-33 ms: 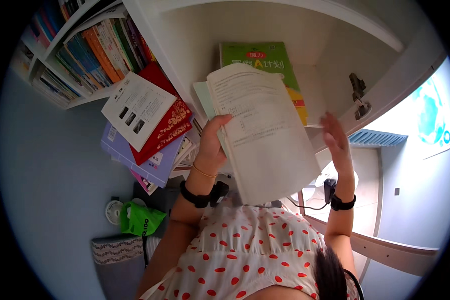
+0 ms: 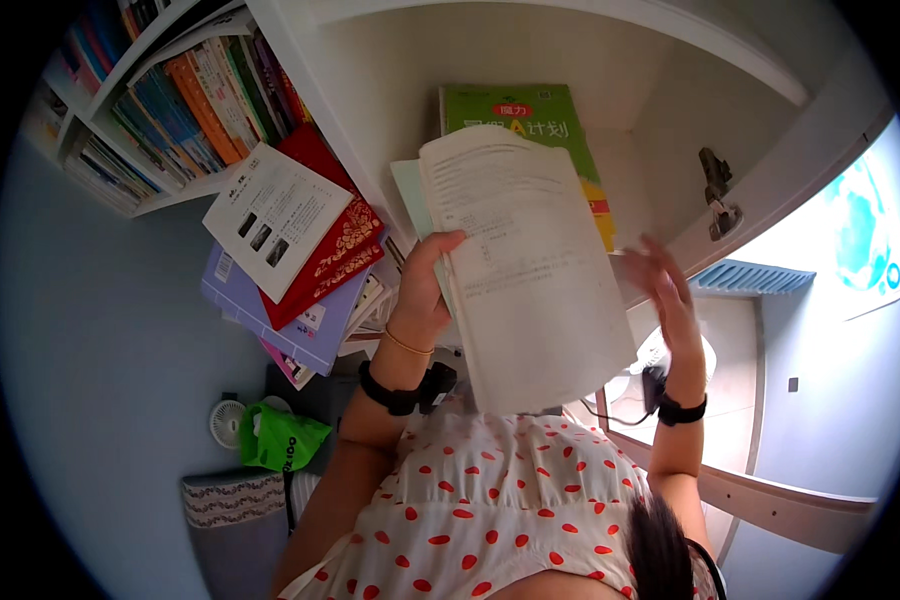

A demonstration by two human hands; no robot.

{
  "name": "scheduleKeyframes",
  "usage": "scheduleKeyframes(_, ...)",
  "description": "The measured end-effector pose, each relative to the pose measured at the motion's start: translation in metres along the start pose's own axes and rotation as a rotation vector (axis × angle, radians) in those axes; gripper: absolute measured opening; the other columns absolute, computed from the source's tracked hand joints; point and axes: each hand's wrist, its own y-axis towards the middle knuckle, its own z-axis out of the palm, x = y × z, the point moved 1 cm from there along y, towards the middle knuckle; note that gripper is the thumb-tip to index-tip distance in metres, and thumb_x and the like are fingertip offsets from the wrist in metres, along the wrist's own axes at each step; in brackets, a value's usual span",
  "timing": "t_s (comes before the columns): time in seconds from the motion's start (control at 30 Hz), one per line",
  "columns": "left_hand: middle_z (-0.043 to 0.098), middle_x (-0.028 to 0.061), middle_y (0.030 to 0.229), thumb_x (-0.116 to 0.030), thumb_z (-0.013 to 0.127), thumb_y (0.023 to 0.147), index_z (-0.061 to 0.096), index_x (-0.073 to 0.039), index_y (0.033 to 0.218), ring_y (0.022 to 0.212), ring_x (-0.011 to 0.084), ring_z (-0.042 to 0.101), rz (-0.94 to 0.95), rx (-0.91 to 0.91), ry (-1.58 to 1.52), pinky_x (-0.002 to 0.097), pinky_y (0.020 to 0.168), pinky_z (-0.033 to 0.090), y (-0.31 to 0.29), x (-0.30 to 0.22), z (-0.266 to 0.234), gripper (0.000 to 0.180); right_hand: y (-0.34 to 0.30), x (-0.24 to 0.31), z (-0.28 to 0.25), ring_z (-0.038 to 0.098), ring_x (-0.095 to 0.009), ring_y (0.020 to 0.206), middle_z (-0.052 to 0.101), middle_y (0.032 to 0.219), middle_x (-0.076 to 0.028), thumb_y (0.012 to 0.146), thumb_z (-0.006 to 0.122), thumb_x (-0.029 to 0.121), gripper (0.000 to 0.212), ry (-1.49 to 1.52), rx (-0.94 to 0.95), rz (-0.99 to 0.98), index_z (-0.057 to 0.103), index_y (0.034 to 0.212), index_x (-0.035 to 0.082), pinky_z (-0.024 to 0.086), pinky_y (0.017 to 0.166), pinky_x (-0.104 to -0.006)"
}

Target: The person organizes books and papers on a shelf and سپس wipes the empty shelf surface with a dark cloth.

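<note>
My left hand grips an open paper booklet by its left edge, with the thumb on the printed page. Print covers the page's upper part and its lower part is mostly blank. A pale green sheet or cover shows behind its left side. To the right of the booklet, apart from it, my right hand is raised with the fingers spread and slightly blurred; nothing is in it. Behind the booklet, a green workbook lies in the white cabinet compartment, partly covered from view.
On the left, a pile holds a printed sheet, red folders and a purple book. Shelves of upright books stand beyond it. A metal hinge sticks out at the cabinet's right. A green bag and small fan are lower left.
My right hand has moved slightly left, toward the booklet. The booklet has shifted a little, while my left hand keeps its hold.
</note>
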Motion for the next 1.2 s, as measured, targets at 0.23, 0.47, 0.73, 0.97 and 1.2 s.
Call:
scheduleKeyframes(0.23, 0.055, 0.0125, 0.115, -0.021, 0.049, 0.085, 0.044, 0.002, 0.123, 0.103, 0.0208, 0.054, -0.149, 0.076, 0.198, 0.0303, 0.086, 0.046, 0.003, 0.008, 0.000, 0.044, -0.053, -0.057, 0.034, 0.053, -0.020, 0.106, 0.052, 0.118, -0.014, 0.079, 0.063, 0.022, 0.064, 0.507, 0.022, 0.384, 0.034, 0.129, -0.006, 0.043, 0.089, -0.0302)
scheduleKeyframes(0.47, 0.048, 0.0076, 0.123, -0.040, 0.045, 0.092, 0.038, -0.004, 0.130, 0.109, 0.0158, 0.047, -0.133, 0.096, 0.290, 0.0282, 0.092, 0.040, -0.003, 0.026, 0.028, 0.053, -0.071, -0.051, 0.030, 0.050, -0.025, 0.111, 0.048, 0.122, -0.017, 0.066, 0.069, 0.003, 0.078, 0.516, 0.142, 0.296, 0.027, 0.132, -0.003, 0.042, 0.093, -0.0347)
scheduleKeyframes(0.73, 0.050, 0.0086, 0.118, -0.029, 0.049, 0.089, 0.037, -0.006, 0.130, 0.109, 0.0175, 0.048, -0.022, 0.329, 0.129, 0.0309, 0.093, 0.039, 0.027, 0.026, 0.045, 0.048, -0.086, -0.038, 0.033, 0.048, -0.027, 0.113, 0.045, 0.126, -0.017, 0.068, 0.062, -0.002, 0.077, 0.543, -0.026, 0.268, 0.025, 0.135, 0.002, 0.040, 0.095, -0.0356)
scheduleKeyframes(0.97, 0.053, 0.0102, 0.109, -0.020, 0.055, 0.083, 0.042, -0.006, 0.120, 0.101, 0.0198, 0.054, -0.072, 0.303, 0.060, 0.0302, 0.085, 0.045, 0.056, 0.028, 0.024, 0.042, -0.101, -0.044, 0.039, 0.048, -0.027, 0.114, 0.045, 0.127, -0.016, 0.073, 0.055, 0.002, 0.070, 0.697, -0.037, 0.341, 0.025, 0.136, 0.002, 0.042, 0.094, -0.0364)
scheduleKeyframes(1.2, 0.048, 0.0138, 0.118, -0.013, 0.061, 0.076, 0.037, -0.002, 0.126, 0.110, 0.0212, 0.046, 0.000, 0.203, 0.634, 0.0305, 0.091, 0.039, 0.031, 0.098, 0.046, 0.057, -0.156, -0.065, 0.027, 0.053, -0.028, 0.108, 0.050, 0.121, -0.016, 0.076, 0.057, 0.002, 0.059, 0.671, -0.262, 0.382, 0.033, 0.130, 0.004, 0.046, 0.089, -0.0389)
